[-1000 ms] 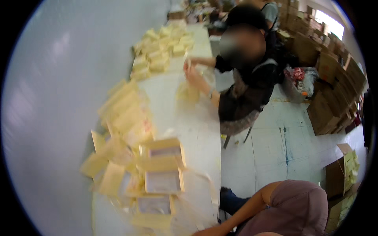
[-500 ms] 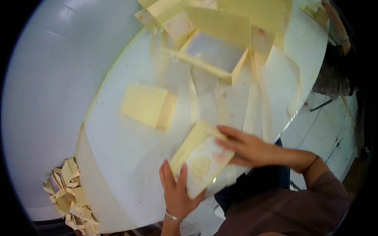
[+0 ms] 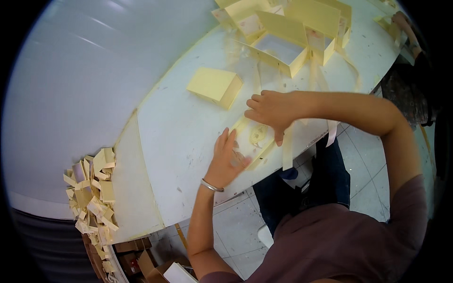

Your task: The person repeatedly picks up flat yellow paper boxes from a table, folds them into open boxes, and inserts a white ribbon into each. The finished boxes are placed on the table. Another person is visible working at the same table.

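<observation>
A small pale yellow box (image 3: 257, 141) with a printed inside lies at the near edge of the white table (image 3: 179, 132). My left hand (image 3: 229, 158) presses flat on its left side, a bracelet on the wrist. My right hand (image 3: 269, 111) reaches over from the right and pinches the box's far edge, thumb down on its inside. A thin pale strip (image 3: 288, 151) hangs over the table edge beside the box.
A closed yellow box (image 3: 214, 86) sits just beyond my hands. Several open yellow boxes and lids (image 3: 288, 33) crowd the far end. A heap of folded yellow cards (image 3: 92, 188) lies off the table's left end. Another person's arm (image 3: 406, 28) shows at far right.
The view swung from the far end of the table, where another person works, down to my own hands. Since half a second ago, both hands have shifted on the small box, the right one pressing further over it.
</observation>
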Motion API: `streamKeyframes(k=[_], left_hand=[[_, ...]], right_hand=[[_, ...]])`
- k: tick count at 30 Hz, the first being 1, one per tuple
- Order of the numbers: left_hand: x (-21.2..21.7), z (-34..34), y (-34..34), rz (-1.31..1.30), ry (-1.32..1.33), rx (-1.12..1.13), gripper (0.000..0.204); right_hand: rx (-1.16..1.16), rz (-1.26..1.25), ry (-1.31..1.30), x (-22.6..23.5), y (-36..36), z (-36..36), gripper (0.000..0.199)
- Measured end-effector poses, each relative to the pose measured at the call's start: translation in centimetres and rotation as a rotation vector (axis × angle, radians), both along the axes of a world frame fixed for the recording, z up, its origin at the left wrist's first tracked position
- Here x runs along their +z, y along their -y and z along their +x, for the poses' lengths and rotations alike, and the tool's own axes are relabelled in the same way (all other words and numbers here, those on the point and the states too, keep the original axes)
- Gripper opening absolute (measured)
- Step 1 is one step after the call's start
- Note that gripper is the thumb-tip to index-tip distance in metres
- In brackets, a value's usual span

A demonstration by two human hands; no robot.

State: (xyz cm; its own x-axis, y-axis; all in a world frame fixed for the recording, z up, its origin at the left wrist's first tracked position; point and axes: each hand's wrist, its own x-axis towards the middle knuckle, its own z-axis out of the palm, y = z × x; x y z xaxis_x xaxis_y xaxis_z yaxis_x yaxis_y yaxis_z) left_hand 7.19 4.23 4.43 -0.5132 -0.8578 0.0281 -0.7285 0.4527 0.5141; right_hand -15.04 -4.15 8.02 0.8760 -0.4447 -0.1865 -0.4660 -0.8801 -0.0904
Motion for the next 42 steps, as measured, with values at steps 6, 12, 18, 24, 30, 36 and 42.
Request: streamKeyframes(k=[6, 12, 18, 24, 30, 36, 42], left_hand=[[1.7, 1.7, 3.9, 0.5, -0.285, 0.094, 0.066], [3.9, 0.4, 3.8, 0.305, 0.1, -0.009, 0.069], [3.6, -2.6, 2.0, -0.27, 0.481, -0.033, 0.072], [6.1, -4.3, 4.6, 0.095, 0.704, -0.225, 0.078], [6.6, -5.6, 4.6, 0.112, 0.843, -0.235, 0.083], [7.7, -1.8, 6.2, 0.019, 0.384, -0.388, 0.069], [7.0, 2.2, 3.3, 0.192, -0.358, -0.076, 0.029]], right_hand=[[-0.019, 0.084, -0.104, 0.3, 1.6, 2.0, 0.066], [0.035, -0.546, 0.347, -0.9, -6.6, -2.9, 0.028], [-0.081, -0.751, 0.706, -6.5, -11.3, -2.7, 0.025], [-0.109, -0.587, 0.689, -5.0, -11.0, -2.8, 0.025], [-0.047, -0.489, 0.622, -3.8, -10.6, -2.9, 0.028], [-0.089, -0.309, 0.621, -2.4, -10.5, -3.7, 0.027], [-0.497, 0.442, 0.977, 1.1, -5.9, -6.2, 0.032]])
